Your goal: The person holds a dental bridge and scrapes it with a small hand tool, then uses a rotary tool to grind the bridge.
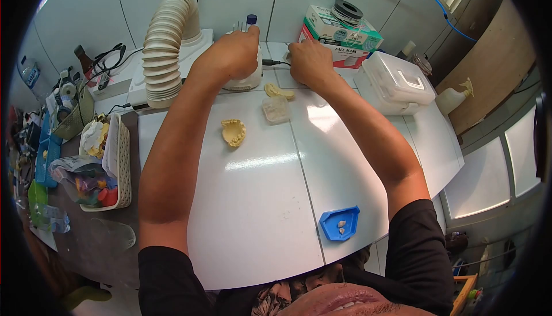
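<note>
My left hand [236, 56] is closed at the top of a white bench unit [248, 81], beside a dark blue cap [252, 19] and several thin metal pins [238, 27]. Its fingertips are hidden, so what they grip does not show. My right hand [311, 63] is curled near the wall, close to a black cable plug [270, 62]; whatever its fingers hold is hidden. Between my forearms lie a yellowish dental cast [233, 133], a smaller yellow cast piece [279, 91] and a clear small box [276, 110]. Near me sits a blue tray [329, 228] with small tooth-coloured pieces [341, 227].
A ribbed suction hose [163, 51] rises at the left behind my left arm. Face mask boxes [344, 31] with a wire spool [347, 10] and a white lidded case [397, 83] stand at the right. A basket [123, 172] of supplies and a spray bottle [454, 98] flank the table.
</note>
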`<state>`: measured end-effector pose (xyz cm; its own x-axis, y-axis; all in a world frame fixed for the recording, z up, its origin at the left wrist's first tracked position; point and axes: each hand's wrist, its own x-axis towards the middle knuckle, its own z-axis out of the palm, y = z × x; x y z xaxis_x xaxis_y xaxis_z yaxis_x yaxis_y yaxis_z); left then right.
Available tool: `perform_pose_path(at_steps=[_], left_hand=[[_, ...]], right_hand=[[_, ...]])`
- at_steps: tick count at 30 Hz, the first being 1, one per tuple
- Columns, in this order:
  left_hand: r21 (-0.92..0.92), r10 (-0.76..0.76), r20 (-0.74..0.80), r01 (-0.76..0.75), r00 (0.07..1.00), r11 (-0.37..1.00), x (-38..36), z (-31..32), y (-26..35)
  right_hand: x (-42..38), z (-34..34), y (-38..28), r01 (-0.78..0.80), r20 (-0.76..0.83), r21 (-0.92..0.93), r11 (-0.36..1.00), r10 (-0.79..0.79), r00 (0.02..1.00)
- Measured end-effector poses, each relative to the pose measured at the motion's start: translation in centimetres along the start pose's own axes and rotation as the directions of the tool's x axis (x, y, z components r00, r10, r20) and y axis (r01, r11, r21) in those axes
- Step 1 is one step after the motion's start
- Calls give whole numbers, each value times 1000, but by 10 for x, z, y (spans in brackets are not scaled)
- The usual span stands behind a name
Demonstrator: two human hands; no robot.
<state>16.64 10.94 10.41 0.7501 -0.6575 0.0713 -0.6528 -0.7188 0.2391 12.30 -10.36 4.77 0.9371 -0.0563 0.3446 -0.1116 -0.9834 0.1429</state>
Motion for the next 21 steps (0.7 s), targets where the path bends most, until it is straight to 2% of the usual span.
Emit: perform_pose_path(at_steps=[2,8,11,12,15,18,21], left_hand=[[-24,8,-1,-8,1000,1000,0,-1,-1],[-14,19,-33,-20,999,1000,2,4,-3],[-25,-2,-45,1,999,1000,-1,3,-1],[-33,-14,-40,13,999,999,-2,3,1],[-13,-13,-60,13,998,1000,-1,7,4],[-49,-2,-79,-2,997,999,-8,6,27],[-237,222,-208,-269,953,933,-11,12,47]], right_hand=[[-2,5,2,6,-32,13,1000,-5,999],[0,2,11,-121,90,111,986,111,990],[-22,-6,26,-112,-48,287,951,131,990],[-33,-11,31,-83,-96,328,941,120,988],[-75,-23,50,139,-300,398,907,-14,954],[-117,-41,65,145,-219,485,863,-41,975],[-155,-52,81,90,-128,525,846,-27,991]])
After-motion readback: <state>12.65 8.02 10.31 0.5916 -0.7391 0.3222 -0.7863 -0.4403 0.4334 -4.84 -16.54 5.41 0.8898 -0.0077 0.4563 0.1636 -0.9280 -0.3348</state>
